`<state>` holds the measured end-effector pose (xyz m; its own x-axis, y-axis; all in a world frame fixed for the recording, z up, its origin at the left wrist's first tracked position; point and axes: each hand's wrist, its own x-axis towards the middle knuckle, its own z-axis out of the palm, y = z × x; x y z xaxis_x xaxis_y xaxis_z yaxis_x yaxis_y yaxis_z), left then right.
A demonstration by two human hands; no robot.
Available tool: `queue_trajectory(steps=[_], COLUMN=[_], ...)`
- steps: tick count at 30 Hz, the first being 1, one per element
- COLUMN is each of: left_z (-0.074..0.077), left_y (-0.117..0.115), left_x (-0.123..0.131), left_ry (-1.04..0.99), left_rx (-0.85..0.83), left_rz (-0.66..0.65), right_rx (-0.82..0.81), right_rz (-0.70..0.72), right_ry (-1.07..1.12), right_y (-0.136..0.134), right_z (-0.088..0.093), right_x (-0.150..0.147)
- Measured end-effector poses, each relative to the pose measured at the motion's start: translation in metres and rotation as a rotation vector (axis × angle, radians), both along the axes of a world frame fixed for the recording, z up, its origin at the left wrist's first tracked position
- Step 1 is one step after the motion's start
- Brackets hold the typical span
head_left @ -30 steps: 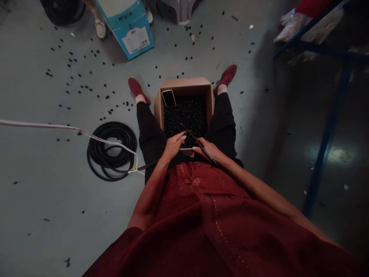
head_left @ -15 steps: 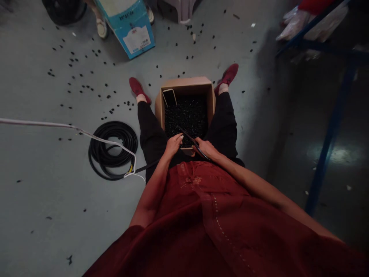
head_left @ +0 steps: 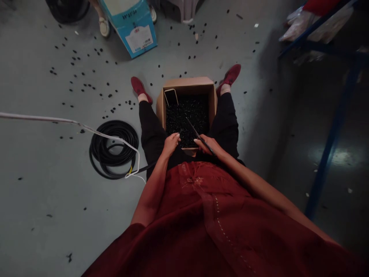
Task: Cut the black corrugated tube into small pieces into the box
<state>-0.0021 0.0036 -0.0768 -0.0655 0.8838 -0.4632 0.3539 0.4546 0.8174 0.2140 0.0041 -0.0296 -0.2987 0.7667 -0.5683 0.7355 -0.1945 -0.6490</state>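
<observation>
My left hand is closed in a pinch at the box's near left edge. A small dark end shows at its fingertips, seemingly the black hose that runs from the floor coil under my left forearm. In my right hand is a long, thin, dark blade-like tool. Its tip points forward and left over the box, apart from my left fingers; its exact kind is unclear. Below both hands, the cardboard box between my legs holds many short black pieces.
A dark, pale-edged rectangular object, phone-like, leans in the box's far left corner. To the left lie a coiled black hose and a white cord. Black bits dot the floor. A blue carton stands ahead; blue metal framework is at right.
My right hand and the tool have shifted right, away from my left hand. The tool's tip has come off the left fingers, and my left hand has moved slightly left.
</observation>
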Motion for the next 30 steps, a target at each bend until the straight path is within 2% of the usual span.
queue_trajectory(steps=[2, 4, 9, 14, 17, 21, 26, 30], left_z=[0.009, 0.020, 0.046, 0.051, 0.047, 0.048, 0.058, 0.070], left_y=[-0.002, -0.005, -0.009, -0.008, -0.008, -0.009, -0.009, -0.007], left_x=[0.001, 0.002, 0.009, 0.017, 0.019, 0.018, 0.015, 0.012], left_ry=[-0.096, -0.097, 0.157, 0.314, 0.296, 0.151, 0.079, 0.037], left_rx=[0.021, 0.058, 0.320, 0.469, 0.462, 0.379, 0.363, 0.261], left_rz=[0.049, 0.060, 0.008, -0.072, -0.079, -0.066, -0.059, -0.107], right_rx=[0.000, 0.025, 0.054, 0.037, 0.038, 0.061, 0.180, 0.217], right_rz=[0.017, 0.045, 0.070, 0.070, 0.069, 0.072, 0.100, 0.104], right_ry=[0.011, 0.012, 0.092, 0.106, 0.120, 0.103, 0.075, 0.069], right_y=[-0.005, -0.011, -0.025, -0.026, -0.025, -0.025, -0.025, -0.024], right_z=[0.007, 0.012, 0.019, 0.022, 0.024, 0.028, 0.034, 0.036], right_x=[0.004, 0.006, 0.010, 0.008, 0.006, 0.003, 0.001, 0.001])
